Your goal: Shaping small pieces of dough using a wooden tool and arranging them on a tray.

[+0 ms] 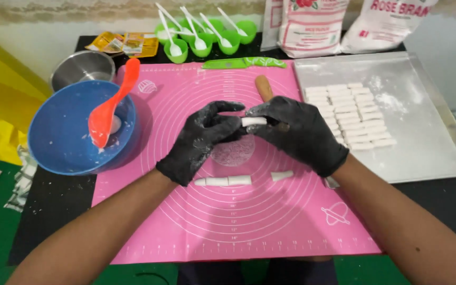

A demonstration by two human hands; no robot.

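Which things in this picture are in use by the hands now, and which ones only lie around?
In use: left hand, right hand, dough piece, pink mat, cut dough pieces, tray of dough pieces.

Lying about: blue bowl, green knife, green cups, flour bags.

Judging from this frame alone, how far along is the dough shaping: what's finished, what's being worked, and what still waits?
Done: rows of small white dough pieces sit on the floured tray. In hand: the left hand and right hand, both in black gloves, pinch one dough piece between them above the pink mat. Left: a cut dough strip and a short piece lie on the mat.
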